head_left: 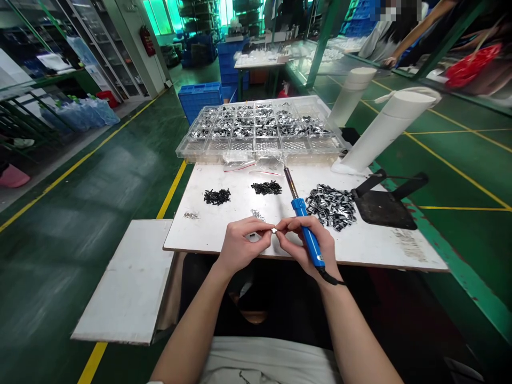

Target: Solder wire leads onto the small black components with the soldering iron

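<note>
A blue-handled soldering iron [306, 223] rests in the crook of my right hand [314, 242], its metal tip pointing away from me toward the parts tray. My left hand [244, 242] is closed in a pinch on a tiny shiny piece [274, 230], too small to identify. The thumb and forefinger of my right hand meet the same piece from the other side. Both hands are just above the front edge of the white table [192, 234]. Close ahead of them lies a little scatter of thin metal bits [256, 214].
Two piles of small black parts [217, 197] [266, 188] and a heap of silver-black pieces [331, 207] lie on the table. Behind stands a clear compartment tray [256, 145]. At right are a black stand [386, 208] and white tubes [390, 125]. A person's arm [420, 32] shows beyond.
</note>
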`<state>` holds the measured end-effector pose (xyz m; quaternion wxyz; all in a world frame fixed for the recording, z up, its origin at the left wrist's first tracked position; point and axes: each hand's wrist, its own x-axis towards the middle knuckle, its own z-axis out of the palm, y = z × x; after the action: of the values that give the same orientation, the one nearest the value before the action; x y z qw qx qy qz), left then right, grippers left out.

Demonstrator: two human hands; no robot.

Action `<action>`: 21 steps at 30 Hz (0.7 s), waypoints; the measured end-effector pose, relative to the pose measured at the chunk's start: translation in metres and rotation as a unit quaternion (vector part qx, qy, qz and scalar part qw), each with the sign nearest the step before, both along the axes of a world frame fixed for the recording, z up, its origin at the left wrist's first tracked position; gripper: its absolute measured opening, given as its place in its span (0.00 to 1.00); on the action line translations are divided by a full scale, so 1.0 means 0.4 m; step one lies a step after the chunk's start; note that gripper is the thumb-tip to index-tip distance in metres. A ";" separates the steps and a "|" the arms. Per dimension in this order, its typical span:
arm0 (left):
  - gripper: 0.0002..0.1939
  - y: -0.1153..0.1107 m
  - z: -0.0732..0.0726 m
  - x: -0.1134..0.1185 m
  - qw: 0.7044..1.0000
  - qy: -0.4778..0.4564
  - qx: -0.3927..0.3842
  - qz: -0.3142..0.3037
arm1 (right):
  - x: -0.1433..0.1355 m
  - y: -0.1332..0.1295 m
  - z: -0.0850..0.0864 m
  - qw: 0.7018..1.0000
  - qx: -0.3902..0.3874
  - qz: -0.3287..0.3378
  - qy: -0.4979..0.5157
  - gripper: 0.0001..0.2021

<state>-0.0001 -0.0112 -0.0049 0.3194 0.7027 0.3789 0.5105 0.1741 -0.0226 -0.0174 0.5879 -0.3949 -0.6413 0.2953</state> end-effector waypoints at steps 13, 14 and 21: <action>0.11 0.013 0.001 -0.025 0.993 -0.065 -0.079 -0.052 | 0.014 0.002 -0.012 0.996 -0.047 0.065 0.038 0.11; 0.11 0.016 0.000 -0.030 0.992 -0.085 -0.086 -0.042 | 0.012 0.002 -0.011 0.997 -0.043 0.059 0.028 0.11; 0.12 0.039 -0.004 -0.095 0.976 -0.158 -0.093 0.116 | 0.001 0.014 -0.015 0.980 0.102 0.070 -0.157 0.07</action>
<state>-0.0380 0.0045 -0.0065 0.3781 0.5317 0.4487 0.6107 0.1745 -0.0170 -0.0236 0.4953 -0.3289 -0.7779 0.2033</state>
